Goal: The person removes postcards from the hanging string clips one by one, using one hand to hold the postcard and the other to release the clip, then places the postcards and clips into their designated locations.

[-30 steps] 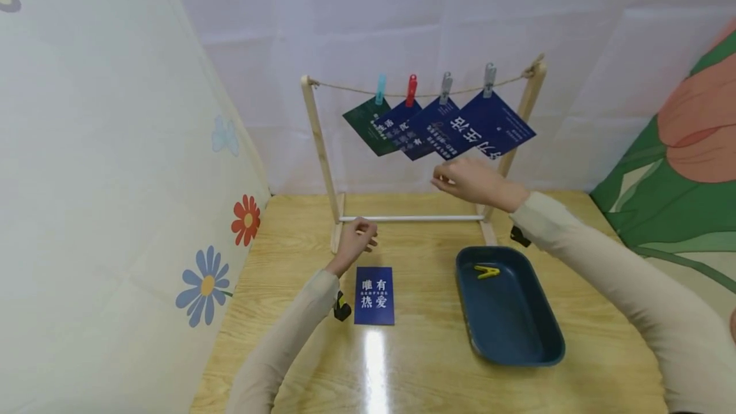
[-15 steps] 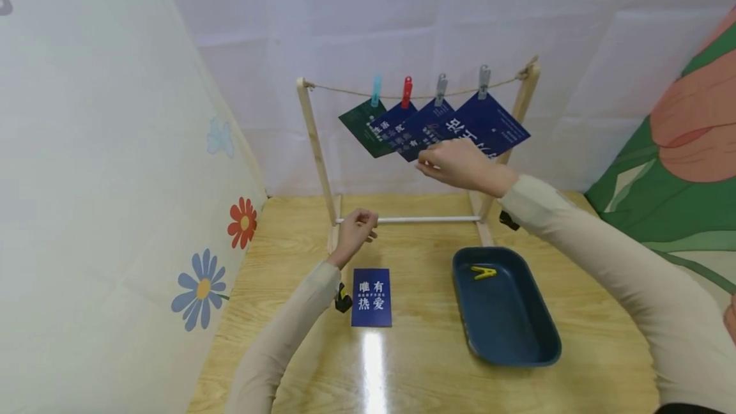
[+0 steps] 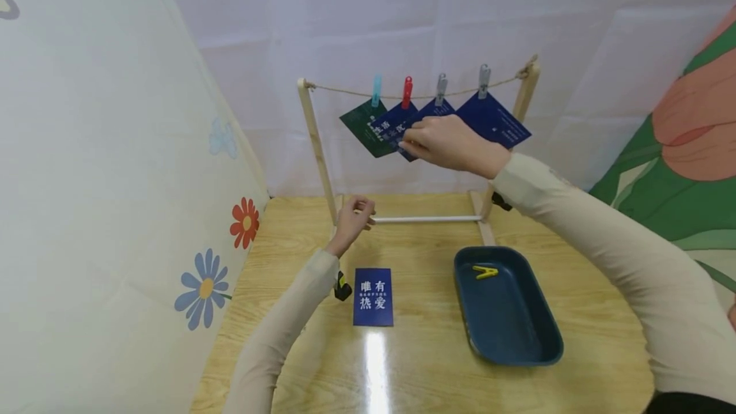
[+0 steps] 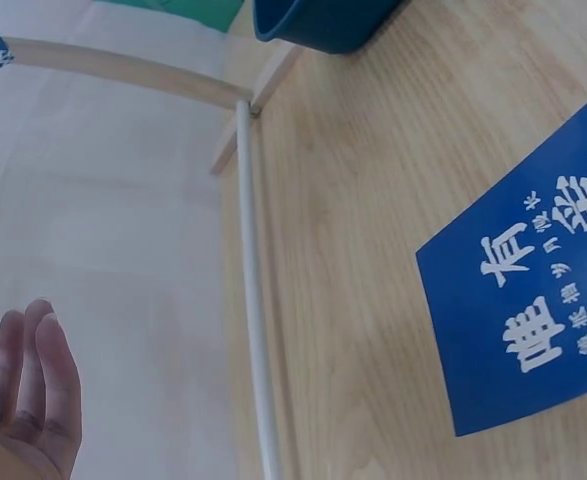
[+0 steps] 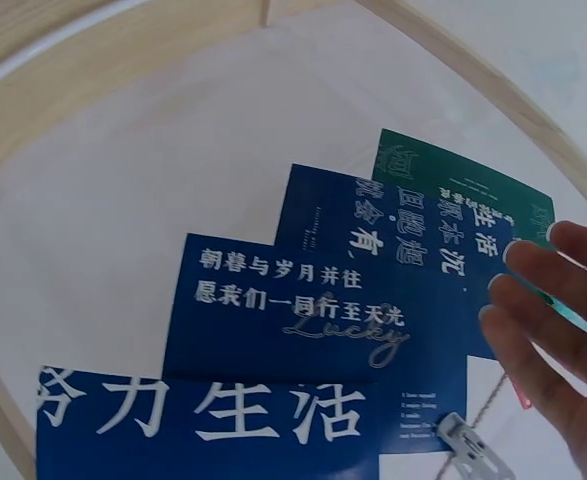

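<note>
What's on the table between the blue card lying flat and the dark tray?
Nothing: in the head view only bare wooden table separates the blue card from the tray.

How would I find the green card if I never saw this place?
Look at the wooden rack at the back of the table. Four cards hang from its string; the green card is leftmost, under the light blue peg. The other hanging cards are dark blue.

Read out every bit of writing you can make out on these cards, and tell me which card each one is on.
Blue card on the table: "唯有热爱"; its small middle line is too small.
Rightmost hanging card: "努力生活".
Second hanging blue card: "朝暮与岁月并往 愿我们一同行至天光", then "Lucky".
Third blue card and green card: partly covered, not reliably readable.
</note>
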Motion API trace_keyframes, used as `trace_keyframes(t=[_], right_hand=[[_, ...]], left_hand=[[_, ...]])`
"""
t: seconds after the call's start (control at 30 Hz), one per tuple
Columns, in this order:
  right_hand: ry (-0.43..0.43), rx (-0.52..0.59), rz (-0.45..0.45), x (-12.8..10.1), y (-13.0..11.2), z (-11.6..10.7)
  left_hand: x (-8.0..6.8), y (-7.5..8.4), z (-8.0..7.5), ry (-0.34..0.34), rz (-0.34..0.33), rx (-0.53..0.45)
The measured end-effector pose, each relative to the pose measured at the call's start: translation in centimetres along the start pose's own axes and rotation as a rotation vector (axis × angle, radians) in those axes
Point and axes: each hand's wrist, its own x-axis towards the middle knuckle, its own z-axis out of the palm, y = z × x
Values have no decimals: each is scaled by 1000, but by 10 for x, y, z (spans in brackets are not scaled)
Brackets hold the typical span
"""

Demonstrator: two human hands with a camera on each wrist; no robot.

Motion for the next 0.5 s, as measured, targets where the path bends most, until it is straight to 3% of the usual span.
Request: trace_keyframes(t=[0.13,0.3,0.5], right_hand=[[42,-13,-42,8,1,-3],[185,-70,-113,17,4,-5],[261,-76,-108,37,7,-8]], left_hand=[[5,4,0,20,-4,13],[10,13,-1,62,-4,49],[20,29,-1,148,46,25]])
